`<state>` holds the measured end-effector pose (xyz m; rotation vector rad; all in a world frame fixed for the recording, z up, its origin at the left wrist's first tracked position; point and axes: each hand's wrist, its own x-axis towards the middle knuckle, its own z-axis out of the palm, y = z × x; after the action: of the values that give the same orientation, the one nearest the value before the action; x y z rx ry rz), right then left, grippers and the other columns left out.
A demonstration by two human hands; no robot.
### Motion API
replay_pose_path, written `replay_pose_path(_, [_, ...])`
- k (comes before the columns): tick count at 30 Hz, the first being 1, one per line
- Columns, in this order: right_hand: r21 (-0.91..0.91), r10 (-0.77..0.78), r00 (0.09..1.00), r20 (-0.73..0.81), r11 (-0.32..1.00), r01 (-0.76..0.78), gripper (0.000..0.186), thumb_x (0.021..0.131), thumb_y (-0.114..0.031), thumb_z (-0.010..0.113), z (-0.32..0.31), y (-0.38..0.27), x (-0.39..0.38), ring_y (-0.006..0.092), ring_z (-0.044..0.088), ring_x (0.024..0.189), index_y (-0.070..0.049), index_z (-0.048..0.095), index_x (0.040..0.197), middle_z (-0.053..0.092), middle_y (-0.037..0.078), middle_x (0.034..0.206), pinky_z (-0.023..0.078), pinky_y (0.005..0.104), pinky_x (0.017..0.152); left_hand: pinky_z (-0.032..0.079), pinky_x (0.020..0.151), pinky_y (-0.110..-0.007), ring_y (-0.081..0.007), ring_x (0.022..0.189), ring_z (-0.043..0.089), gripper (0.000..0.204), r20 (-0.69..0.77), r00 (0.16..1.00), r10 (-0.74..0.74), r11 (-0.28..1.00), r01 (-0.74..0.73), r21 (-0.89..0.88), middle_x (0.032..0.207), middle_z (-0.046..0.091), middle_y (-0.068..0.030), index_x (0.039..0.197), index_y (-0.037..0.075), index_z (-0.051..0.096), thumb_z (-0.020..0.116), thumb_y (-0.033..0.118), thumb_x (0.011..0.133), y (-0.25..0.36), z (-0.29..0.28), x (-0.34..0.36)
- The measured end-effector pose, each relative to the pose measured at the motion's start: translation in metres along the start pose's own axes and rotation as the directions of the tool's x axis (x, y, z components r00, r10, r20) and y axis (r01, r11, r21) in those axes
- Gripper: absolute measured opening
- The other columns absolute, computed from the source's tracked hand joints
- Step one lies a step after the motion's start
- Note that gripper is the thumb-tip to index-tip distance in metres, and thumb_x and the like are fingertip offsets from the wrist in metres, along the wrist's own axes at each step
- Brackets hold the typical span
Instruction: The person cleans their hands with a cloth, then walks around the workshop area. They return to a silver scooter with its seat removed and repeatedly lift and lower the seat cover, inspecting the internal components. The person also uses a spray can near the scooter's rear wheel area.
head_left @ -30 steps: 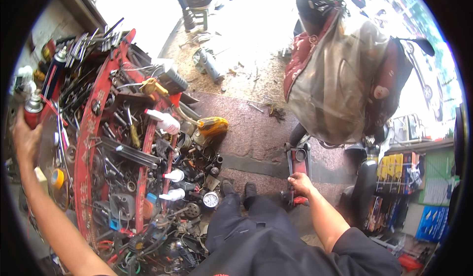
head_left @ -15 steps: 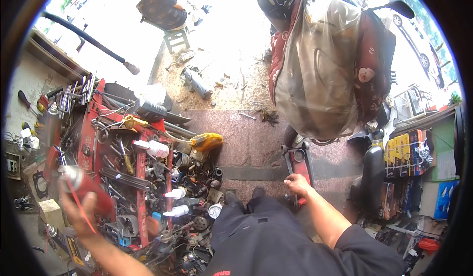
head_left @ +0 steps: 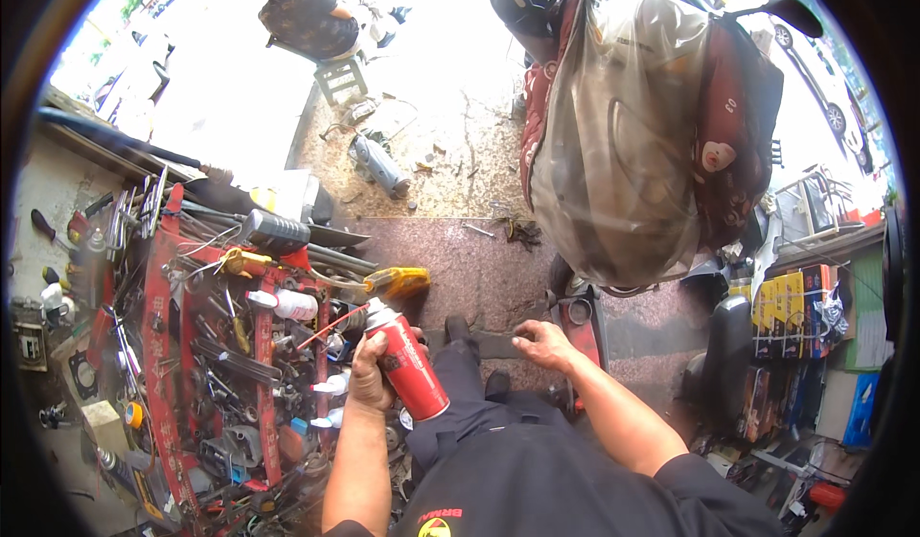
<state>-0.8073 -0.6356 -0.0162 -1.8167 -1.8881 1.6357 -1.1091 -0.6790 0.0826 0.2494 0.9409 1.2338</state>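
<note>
A red spray can (head_left: 414, 372) with a silver top and a thin red straw tube (head_left: 329, 328) is in front of my body, its top tilted toward the upper left. My left hand (head_left: 372, 369) is wrapped round the can from its left side. To the right, my right hand (head_left: 544, 345) hovers with fingers bent and loosely apart, holding nothing I can see. Beyond it lies a red and grey floor jack (head_left: 579, 331), apart from the fingertips as far as I can tell.
A red metal rack (head_left: 165, 345) packed with tools and parts fills the left. A scooter under a clear plastic cover (head_left: 613, 154) stands ahead. Boxes (head_left: 791, 307) are stacked at right. A grey cylindrical part (head_left: 379, 165) lies on the floor; a person (head_left: 309, 20) sits beyond it.
My left hand has brought the spray can from over the left rack to the front of my body. My right hand has moved slightly left, away from the jack. One foot has stepped forward.
</note>
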Motion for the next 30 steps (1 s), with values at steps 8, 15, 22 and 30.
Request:
replay_pose_path(8, [0.008, 0.293, 0.949, -0.117, 0.956, -0.294, 0.043, 0.084, -0.035, 0.065, -0.040, 0.078, 0.050, 0.0339, 0.063, 0.107, -0.003, 0.066, 0.112, 0.067, 0.020, 0.108, 0.049, 0.0404, 0.092, 0.058, 0.070, -0.046, -0.0277, 0.075, 0.067, 0.052, -0.046, 0.985, -0.164, 0.978, 0.157, -0.136, 0.088, 0.066, -0.0141, 0.110, 0.004, 0.057, 0.065, 0.047, 0.082, -0.004, -0.021, 0.135])
replay_pose_path(15, [0.252, 0.625, 0.780, -0.039, 0.761, -0.598, 0.035, 0.087, -0.028, 0.065, -0.096, 0.075, 0.146, 0.0217, 0.068, 0.075, -0.003, 0.066, 0.110, 0.070, 0.014, 0.093, 0.055, 0.0356, 0.069, 0.058, 0.069, -0.041, -0.0261, 0.074, 0.067, 0.055, -0.168, 0.967, -0.193, 0.975, 0.170, -0.144, 0.090, 0.066, -0.0155, 0.111, 0.002, 0.056, 0.064, 0.048, 0.082, 0.030, -0.023, 0.249])
replay_pose_path(22, [0.104, 0.396, 0.914, -0.087, 0.916, -0.387, 0.035, 0.090, -0.021, 0.063, -0.150, -0.004, 0.324, 0.0158, 0.062, 0.062, 0.004, 0.061, 0.115, 0.066, 0.011, 0.083, 0.050, 0.0302, 0.054, 0.059, 0.069, -0.040, -0.0234, 0.077, 0.067, 0.054, -0.273, 0.956, -0.106, 0.992, 0.083, -0.094, 0.091, 0.064, -0.0109, 0.116, 0.004, 0.054, 0.072, 0.037, 0.077, 0.086, -0.037, 0.315])
replay_pose_path(30, [-0.124, 0.295, 0.955, 0.012, 0.949, -0.292, 0.033, 0.087, -0.028, 0.064, -0.176, -0.098, 0.605, 0.0271, 0.067, 0.093, -0.004, 0.068, 0.110, 0.070, 0.017, 0.100, 0.053, 0.0377, 0.081, 0.057, 0.070, -0.037, -0.0245, 0.076, 0.066, 0.043, -0.467, 0.883, -0.053, 0.998, 0.039, -0.038, 0.089, 0.064, -0.0124, 0.113, -0.003, 0.052, 0.067, 0.016, 0.078, 0.113, -0.069, 0.414])
